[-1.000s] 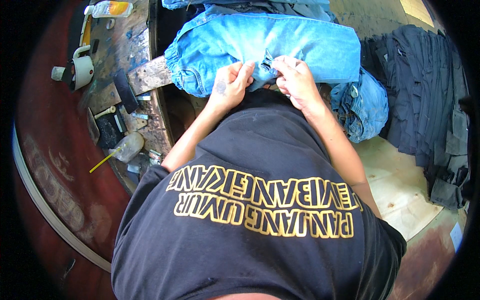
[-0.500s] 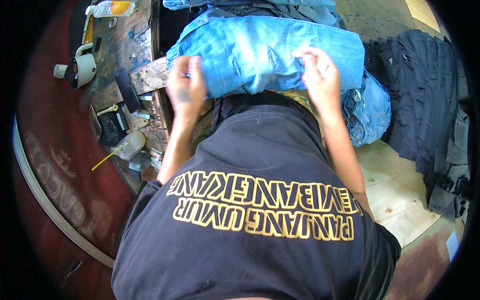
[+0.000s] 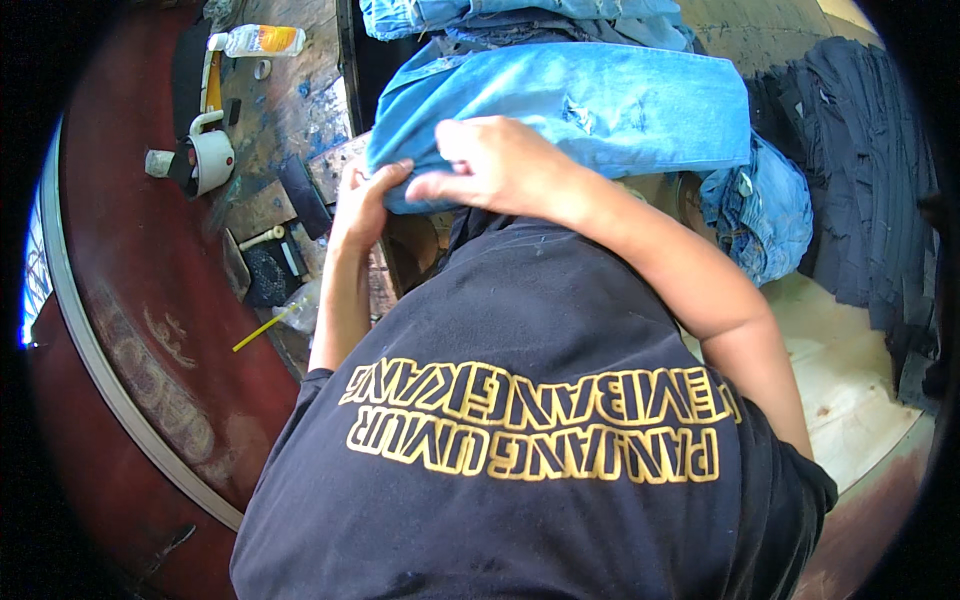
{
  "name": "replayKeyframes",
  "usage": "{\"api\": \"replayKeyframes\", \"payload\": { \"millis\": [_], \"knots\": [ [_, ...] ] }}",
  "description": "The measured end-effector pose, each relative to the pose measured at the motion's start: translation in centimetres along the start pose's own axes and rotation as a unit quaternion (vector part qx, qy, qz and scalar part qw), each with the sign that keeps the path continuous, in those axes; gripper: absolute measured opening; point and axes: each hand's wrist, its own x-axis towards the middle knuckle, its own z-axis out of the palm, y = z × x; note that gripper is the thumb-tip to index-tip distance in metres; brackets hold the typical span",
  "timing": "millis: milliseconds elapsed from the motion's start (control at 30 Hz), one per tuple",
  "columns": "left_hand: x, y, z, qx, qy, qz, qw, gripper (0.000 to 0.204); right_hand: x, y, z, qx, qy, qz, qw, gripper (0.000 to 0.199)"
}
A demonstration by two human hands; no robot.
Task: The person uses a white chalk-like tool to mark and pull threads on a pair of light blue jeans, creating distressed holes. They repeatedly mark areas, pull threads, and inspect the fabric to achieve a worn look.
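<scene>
Your dark navy t-shirt [image 3: 540,450] with yellow block lettering fills the lower middle of the view. Above it, the light blue folded denim garment [image 3: 600,110] lies across the top centre, draped over the near edge of the table and over other denim behind it. To your right, a stack of dark navy folded garments [image 3: 860,180] covers the pale wooden table [image 3: 850,390], and a crumpled pile of light blue denim [image 3: 765,215] sits between that stack and the garment you are working on. To your left, a paint-stained wooden bench surface [image 3: 290,110] carries the small items.

Your right hand [image 3: 495,165] reaches across to the left end of the light blue garment, fingers curled together and clamped on its lower edge. Your left hand [image 3: 365,200] is just beside it, touching the same corner from below, fingers closed on the fabric; the 2 hands nearly meet.

On the bench, a white mug-shaped container [image 3: 210,160] stands near the left rim, a black rectangular block [image 3: 300,195] lies close to your left hand, a small black brush-like tool [image 3: 268,270] sits below it, a white plastic bottle with an orange label [image 3: 262,40] lies at the top, and a thin yellow stick [image 3: 262,330] rests near your left forearm.
</scene>
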Motion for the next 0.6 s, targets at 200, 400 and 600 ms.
{"api": "replayKeyframes", "payload": {
  "millis": [200, 400, 600],
  "knots": [
    [1.8, -5.7, -0.6, -0.550, -0.282, -0.110, 0.778, 0.057, 1.9, -2.6, 2.2, 0.002, -0.004, -0.064, 0.998, 0.033],
    [9.2, -4.3, 3.3, -0.343, -0.325, -0.153, 0.868, 0.058, 0.5, -3.9, 3.2, 0.038, 0.053, -0.084, 0.994, 0.019],
    [9.6, -2.9, 3.0, -0.309, -0.349, -0.159, 0.870, 0.059, -5.4, -3.1, -1.0, 0.132, 0.257, -0.053, 0.956, 0.035]
  ]
}}
